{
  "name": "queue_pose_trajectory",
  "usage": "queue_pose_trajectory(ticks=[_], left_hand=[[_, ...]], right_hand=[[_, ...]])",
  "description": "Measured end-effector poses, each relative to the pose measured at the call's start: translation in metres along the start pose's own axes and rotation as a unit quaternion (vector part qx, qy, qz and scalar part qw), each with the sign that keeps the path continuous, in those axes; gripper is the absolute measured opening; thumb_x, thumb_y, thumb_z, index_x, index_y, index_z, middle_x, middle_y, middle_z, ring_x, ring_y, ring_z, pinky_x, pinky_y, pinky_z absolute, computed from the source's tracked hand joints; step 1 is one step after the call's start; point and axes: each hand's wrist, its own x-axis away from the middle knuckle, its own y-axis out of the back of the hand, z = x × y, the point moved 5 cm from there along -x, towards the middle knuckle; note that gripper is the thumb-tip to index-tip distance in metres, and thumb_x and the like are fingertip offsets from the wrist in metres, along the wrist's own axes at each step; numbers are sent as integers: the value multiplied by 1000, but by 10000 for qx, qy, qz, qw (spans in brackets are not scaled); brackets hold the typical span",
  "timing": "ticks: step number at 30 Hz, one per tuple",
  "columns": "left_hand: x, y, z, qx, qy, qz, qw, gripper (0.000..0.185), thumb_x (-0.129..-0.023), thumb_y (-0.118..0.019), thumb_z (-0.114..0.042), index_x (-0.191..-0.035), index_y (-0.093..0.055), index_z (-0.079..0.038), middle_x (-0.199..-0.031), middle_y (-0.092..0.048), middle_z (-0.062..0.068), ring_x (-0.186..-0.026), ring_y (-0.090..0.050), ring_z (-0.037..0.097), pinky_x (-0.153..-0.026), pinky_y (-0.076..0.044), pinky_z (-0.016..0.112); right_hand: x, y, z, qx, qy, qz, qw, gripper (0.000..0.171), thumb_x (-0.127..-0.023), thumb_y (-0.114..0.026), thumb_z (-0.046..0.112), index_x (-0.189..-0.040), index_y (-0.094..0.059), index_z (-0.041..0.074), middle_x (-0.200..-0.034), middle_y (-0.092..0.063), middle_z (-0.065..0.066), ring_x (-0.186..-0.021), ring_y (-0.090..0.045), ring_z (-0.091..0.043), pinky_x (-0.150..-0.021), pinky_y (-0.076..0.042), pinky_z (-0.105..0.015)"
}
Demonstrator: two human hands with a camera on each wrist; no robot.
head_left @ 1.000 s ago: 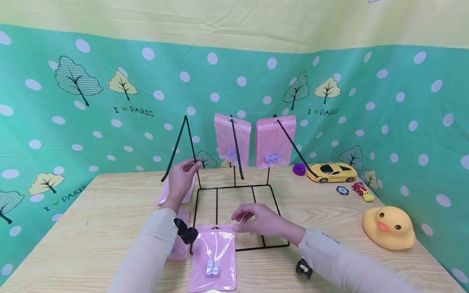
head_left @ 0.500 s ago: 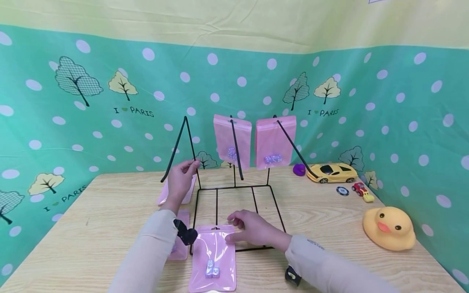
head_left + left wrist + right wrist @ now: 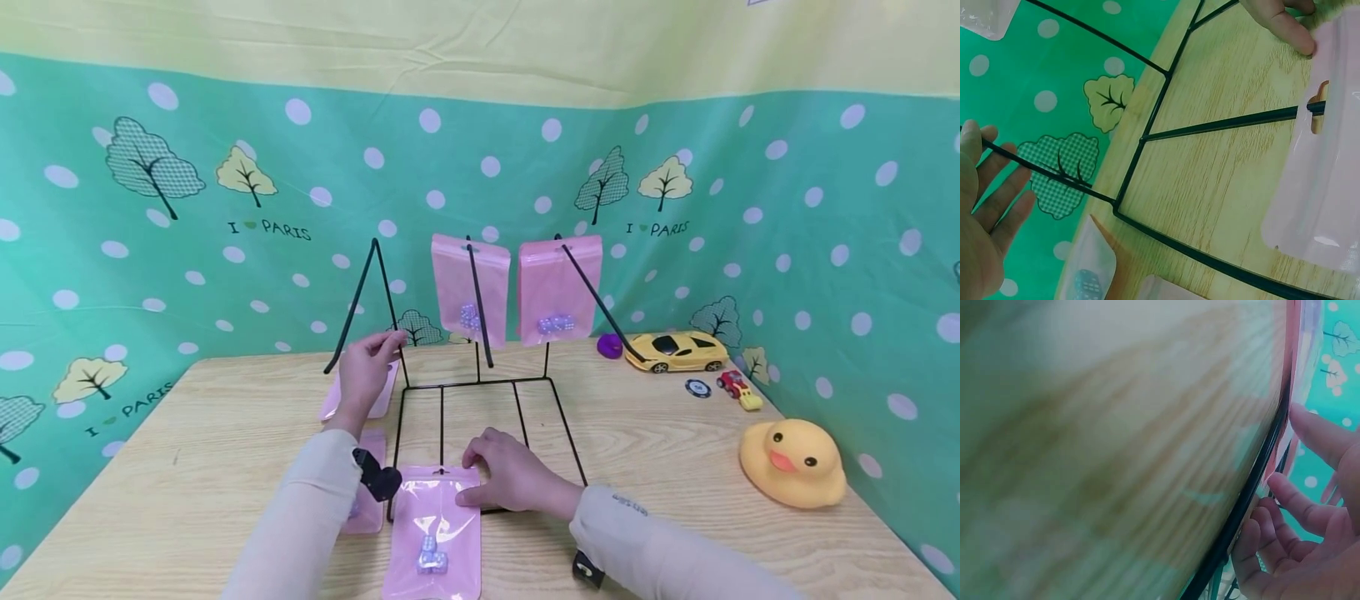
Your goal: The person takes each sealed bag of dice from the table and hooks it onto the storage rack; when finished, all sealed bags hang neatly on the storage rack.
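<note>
My left hand (image 3: 364, 372) pinches the left upright of a black wire display rack (image 3: 480, 382) between thumb and fingertips. At the rack's front left, a pink zip bag (image 3: 411, 510) with small bluish dice in it lies over the base. A base rod shows through its hang hole in the left wrist view. My right hand (image 3: 517, 477) is at this bag's upper right edge, thumb and forefinger bent, touching it but apart from each other. Two more pink bags hang on the rack, one on the middle hook (image 3: 454, 279), one on the right hook (image 3: 540, 287).
Two pink bags lie left of the rack, a far bag (image 3: 381, 407) and a nearer bag (image 3: 366, 510), both partly behind my left arm. Rightward are a purple toy (image 3: 610, 346), yellow car (image 3: 677, 352), round chip (image 3: 698, 388), small red-yellow vehicle (image 3: 738, 390) and rubber duck (image 3: 793, 464).
My right hand has moved left and slightly down, onto the front bag's upper right edge. My left hand keeps its place on the rack's upright.
</note>
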Motion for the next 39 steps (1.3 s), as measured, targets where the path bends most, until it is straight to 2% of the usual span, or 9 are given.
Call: queue_pose_trajectory(ticks=[6, 15, 21, 26, 34, 39], left_hand=[[-1, 0, 1, 47, 30, 90, 9999, 33, -105, -59, -29, -125, -72, -6, -123, -71, 15, -109, -70, 32, -94, -56, 43], [-3, 0, 4, -43, -49, 90, 9999, 34, -105, -59, -32, -123, -74, -7, -122, -72, 13, -108, -71, 30, -94, -55, 43], [-2, 0, 4, -92, -49, 65, 9999, 36, -105, -59, -35, -122, -74, -8, -121, -72, 13, -108, -71, 30, -94, -55, 44], [-1, 0, 4, -84, -18, 69, 9999, 37, -104, -58, -36, -122, -74, -7, -122, -72, 13, -108, -71, 30, -94, -55, 45], [-1, 0, 4, -110, 94, 105, 9998, 37, -105, -58, -36, -123, -74, -9, -124, -71, 11, -111, -70, 30, -94, -55, 45], [1, 1, 3, -181, 75, 120, 9997, 36, -105, -58, -35, -122, -74, -8, -125, -71, 12, -111, -70, 30, -94, -55, 45]], right_hand=[[0, -1, 4, 348, -176, -18, 9992, 49, -78, -88, 35, -117, -70, 11, -106, -60, 2, -100, -58, -17, -92, -50, -36], [-4, -2, 9, 547, -426, -57, 9976, 40, -75, -91, 34, -101, -69, 12, -91, -55, 7, -82, -51, -9, -76, -49, -29], [-7, -4, 3, 124, -562, -80, 9983, 35, -71, -92, 27, -87, -64, 15, -79, -53, 8, -73, -48, -8, -67, -45, -26], [-7, -5, -1, -137, -549, -49, 9984, 28, -73, -91, 25, -84, -67, 17, -74, -54, 9, -69, -48, -8, -65, -43, -26], [-3, -1, -2, -302, -56, 71, 9995, 11, -87, -79, 17, -92, -70, 13, -78, -53, 7, -71, -47, -7, -67, -43, -25], [-1, -1, -4, -922, 168, 104, 9955, 8, -91, -76, 11, -91, -68, 11, -76, -55, 9, -68, -48, -4, -63, -44, -22]])
